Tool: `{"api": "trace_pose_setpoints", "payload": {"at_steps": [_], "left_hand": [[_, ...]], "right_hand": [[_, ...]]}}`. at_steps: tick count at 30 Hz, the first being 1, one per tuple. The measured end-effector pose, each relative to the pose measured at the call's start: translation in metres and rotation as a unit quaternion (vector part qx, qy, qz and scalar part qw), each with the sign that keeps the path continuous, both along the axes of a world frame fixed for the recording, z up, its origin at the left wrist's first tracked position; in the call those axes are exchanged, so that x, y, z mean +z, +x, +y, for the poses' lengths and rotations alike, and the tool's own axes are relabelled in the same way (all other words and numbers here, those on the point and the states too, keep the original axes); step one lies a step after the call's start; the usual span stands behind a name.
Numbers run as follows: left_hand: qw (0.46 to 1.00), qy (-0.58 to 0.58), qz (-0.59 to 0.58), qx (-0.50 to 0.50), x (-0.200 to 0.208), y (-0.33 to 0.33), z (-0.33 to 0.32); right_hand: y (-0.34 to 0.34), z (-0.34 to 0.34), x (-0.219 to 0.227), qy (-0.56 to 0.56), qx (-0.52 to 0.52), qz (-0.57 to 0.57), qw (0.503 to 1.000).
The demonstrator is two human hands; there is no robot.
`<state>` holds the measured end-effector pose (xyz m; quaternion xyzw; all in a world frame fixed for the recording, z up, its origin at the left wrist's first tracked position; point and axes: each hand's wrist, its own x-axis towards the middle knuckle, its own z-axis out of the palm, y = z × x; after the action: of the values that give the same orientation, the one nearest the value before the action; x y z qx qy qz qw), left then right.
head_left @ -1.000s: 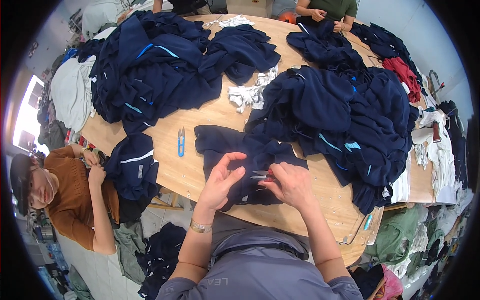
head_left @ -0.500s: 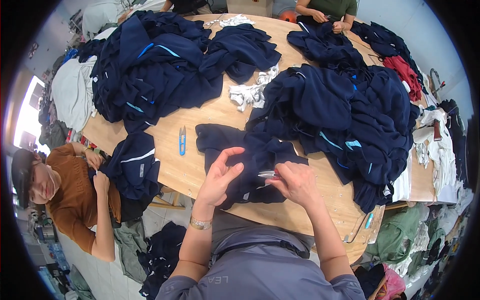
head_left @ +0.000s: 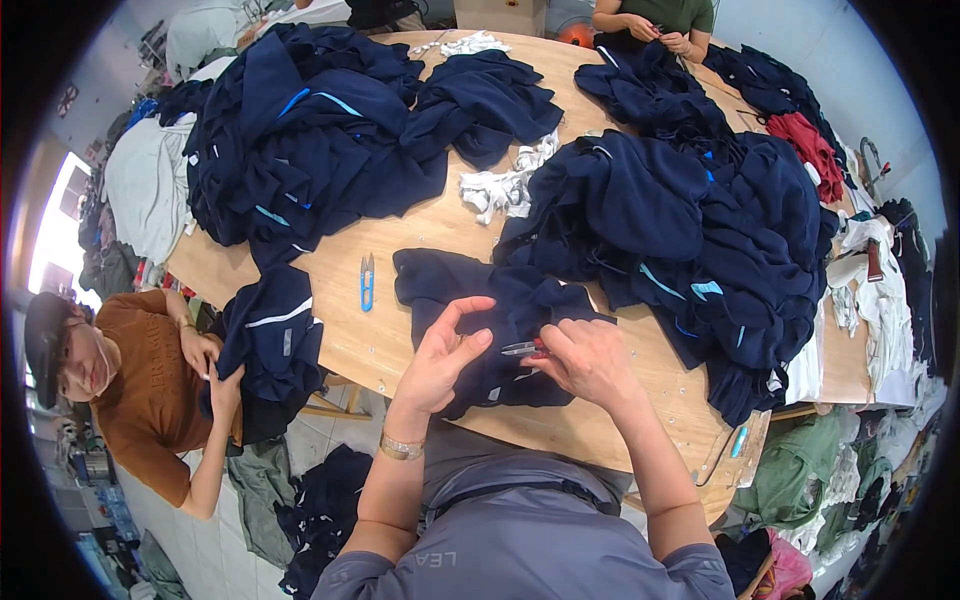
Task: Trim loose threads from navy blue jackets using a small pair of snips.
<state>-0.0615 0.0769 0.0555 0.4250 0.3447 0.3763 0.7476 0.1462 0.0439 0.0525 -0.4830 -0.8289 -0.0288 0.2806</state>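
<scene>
The left hand (head_left: pixel 441 362) is held half-curled, thumb and forefinger well parted, seemingly empty; whether a fine thread crosses that gap is too small to tell. The right hand (head_left: pixel 592 366) grips red-handled snips (head_left: pixel 519 350), their blades aimed at nine o'clock toward the left thumb. Beneath both lies a navy garment (head_left: pixel 440 282), rumpled on the table's near edge.

With points and bare skin so near, a slip of the right wrist could nick the left thumb; a dip of the blades could snag the cloth, since its folds rise unevenly under them.

On the pale wooden table (head_left: pixel 335 335), blue snips (head_left: pixel 367 292) rest at ten o'clock and white strips (head_left: pixel 495 190) at twelve. Navy heaps spread at eleven (head_left: pixel 310 150) and two (head_left: pixel 690 230). A co-worker in brown (head_left: pixel 150 350) handles dark cloth at nine; another in green (head_left: pixel 672 15) works at one. On the tiled floor, dark cloth (head_left: pixel 325 510) lies between seven and eight, and green cloth (head_left: pixel 792 465) bulges at four.
</scene>
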Motion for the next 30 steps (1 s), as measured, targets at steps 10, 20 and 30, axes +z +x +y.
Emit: {"api": "trace_pose_setpoints", "payload": {"at_steps": [10,20,30], "left_hand": [[0.999,0.005,-0.019,0.033,-0.003,0.002,0.001],[0.996,0.070,0.053,0.019,0.009,0.001,0.003],[0.989,0.104,0.101,0.010,0.017,0.007,0.000]], "right_hand": [[-0.001,-0.007,0.006,-0.163,-0.020,0.177,0.970],[0.000,0.003,0.009,-0.224,0.043,0.123,0.966],[0.001,0.004,0.015,-0.216,0.070,0.084,0.970]]}}
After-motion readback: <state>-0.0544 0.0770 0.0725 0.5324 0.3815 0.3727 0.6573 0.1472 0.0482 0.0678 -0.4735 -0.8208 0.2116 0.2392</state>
